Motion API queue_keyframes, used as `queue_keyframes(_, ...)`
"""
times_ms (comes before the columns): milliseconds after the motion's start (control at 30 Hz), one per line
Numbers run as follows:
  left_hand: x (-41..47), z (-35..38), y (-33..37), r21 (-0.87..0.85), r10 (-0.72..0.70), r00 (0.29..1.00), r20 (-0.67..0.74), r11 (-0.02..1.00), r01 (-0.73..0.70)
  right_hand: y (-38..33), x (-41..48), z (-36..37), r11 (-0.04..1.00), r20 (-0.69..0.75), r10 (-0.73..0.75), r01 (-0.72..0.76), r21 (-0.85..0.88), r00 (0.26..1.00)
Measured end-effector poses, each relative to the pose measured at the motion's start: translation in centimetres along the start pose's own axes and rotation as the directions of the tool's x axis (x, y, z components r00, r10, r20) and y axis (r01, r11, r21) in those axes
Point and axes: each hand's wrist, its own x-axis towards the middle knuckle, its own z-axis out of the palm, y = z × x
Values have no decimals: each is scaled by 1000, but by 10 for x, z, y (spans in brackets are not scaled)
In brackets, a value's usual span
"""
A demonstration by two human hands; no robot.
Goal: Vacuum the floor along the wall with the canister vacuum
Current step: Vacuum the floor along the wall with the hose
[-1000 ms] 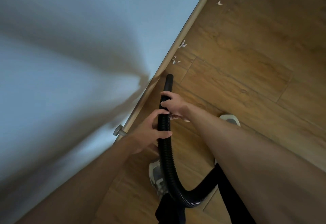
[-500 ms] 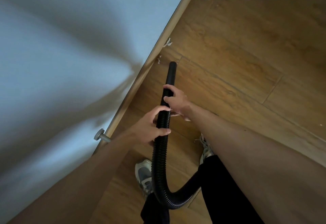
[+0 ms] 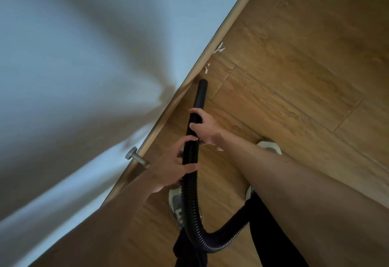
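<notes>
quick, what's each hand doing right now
Left hand: closed, gripping the black vacuum hose.
Right hand: closed, gripping the same hose, ahead of the left hand.

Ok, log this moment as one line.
left hand: grips hose | right hand: grips hose further forward | nozzle: by baseboard, just short of white scraps

The light is dim and soft, cool on the wall (image 3: 84, 35). Broad smeared shadows spread over it from the centre toward 9 o'clock. The floor (image 3: 315, 77) grain at 2 o'clock looks sharper. The wide lens stretches the forearms (image 3: 315, 193) at 5 and 7 o'clock.
</notes>
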Motion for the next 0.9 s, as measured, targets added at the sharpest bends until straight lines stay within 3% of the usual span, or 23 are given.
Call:
queue_keyframes(200, 15, -5, 16, 11, 50, 999, 11, 999, -50, -14, 10, -11, 999, -24, -37, 37, 0, 999)
queue_keyframes(567, 54, 6, 77, 195, 144, 989, 24, 970, -146, -49, 26, -65, 995, -151, -93, 96, 17, 984)
queue_keyframes(900, 41, 5, 70, 138, 91, 995, 38, 986, -96, -45, 17, -56, 998, -80, -52, 54, 26, 995)
